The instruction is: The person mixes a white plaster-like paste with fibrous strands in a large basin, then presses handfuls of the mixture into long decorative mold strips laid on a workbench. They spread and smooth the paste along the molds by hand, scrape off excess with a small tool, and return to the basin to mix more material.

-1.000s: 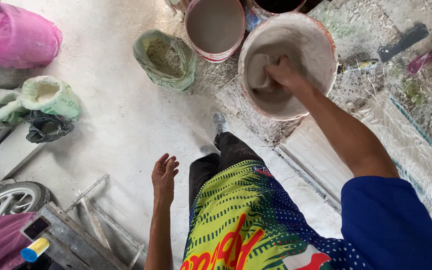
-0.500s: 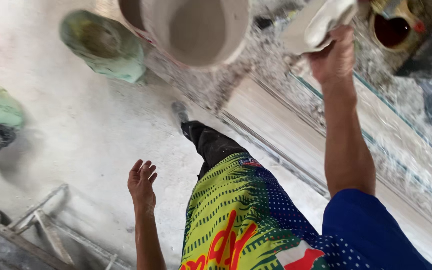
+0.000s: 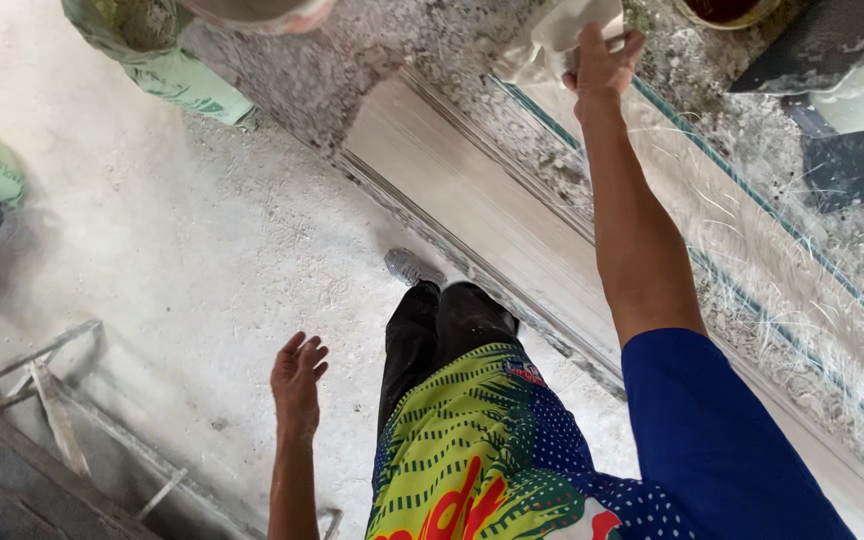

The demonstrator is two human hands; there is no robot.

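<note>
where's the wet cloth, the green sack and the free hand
wet cloth (image 3: 552,35), head view, on its bunched middle
green sack (image 3: 167,70), head view, on its side
left hand (image 3: 295,385), head view, on the palm, empty

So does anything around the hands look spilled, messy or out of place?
Yes. Grey crumbly debris is scattered over the bench end beside the long pale slab, and loose white fibres lie strewn across the bench. The right hand grips a wet pale lump. The left hand hangs empty over the floor.

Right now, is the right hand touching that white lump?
Touching. The head view shows the right hand with fingers curled over the white lump, no gap between them.
</note>
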